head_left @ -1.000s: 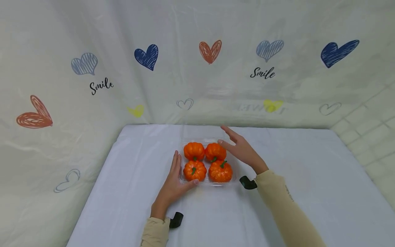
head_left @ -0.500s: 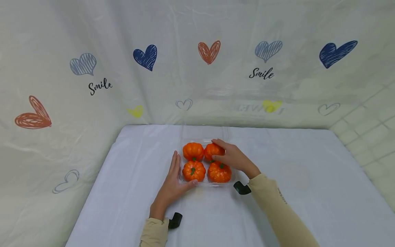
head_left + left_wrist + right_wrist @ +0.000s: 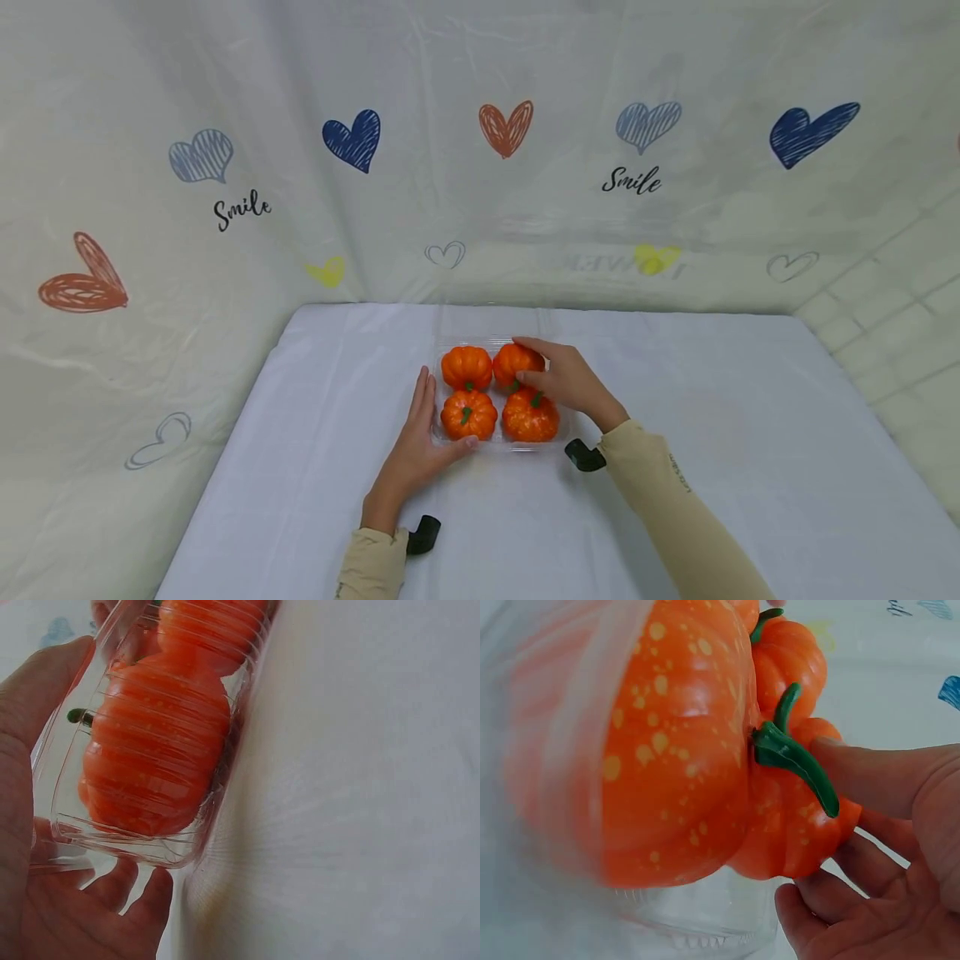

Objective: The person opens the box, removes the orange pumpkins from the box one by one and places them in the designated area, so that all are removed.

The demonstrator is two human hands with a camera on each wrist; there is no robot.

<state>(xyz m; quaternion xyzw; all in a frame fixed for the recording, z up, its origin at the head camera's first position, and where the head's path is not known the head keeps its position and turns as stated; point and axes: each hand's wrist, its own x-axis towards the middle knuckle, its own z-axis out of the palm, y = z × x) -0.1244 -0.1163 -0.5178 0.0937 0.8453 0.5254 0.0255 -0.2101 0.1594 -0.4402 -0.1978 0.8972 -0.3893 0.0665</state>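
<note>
A clear plastic container (image 3: 517, 447) with an open lid stands on the table, several toy pumpkins inside. My left hand (image 3: 416, 450) holds its front left corner, the thumb along the front rim and the fingers against the left side. My right hand (image 3: 566, 375) grips the back right pumpkin (image 3: 516, 362), thumb and fingers on either side; the right wrist view shows its green stem beside the thumb. In front of it sits a speckled pumpkin (image 3: 675, 750). On the left are the back left pumpkin (image 3: 465, 367) and the front left pumpkin (image 3: 468, 417).
A white cloth covers the table (image 3: 712, 467). Its back edge meets a pale curtain (image 3: 480, 192) printed with hearts and "Smile". The container's transparent lid (image 3: 491, 319) stands up behind the pumpkins. A dark wrist camera (image 3: 585, 456) hangs under the right wrist.
My right hand, spread at the container's right side a second ago, has moved in leftward and taken hold of the back right pumpkin. The left hand keeps its place.
</note>
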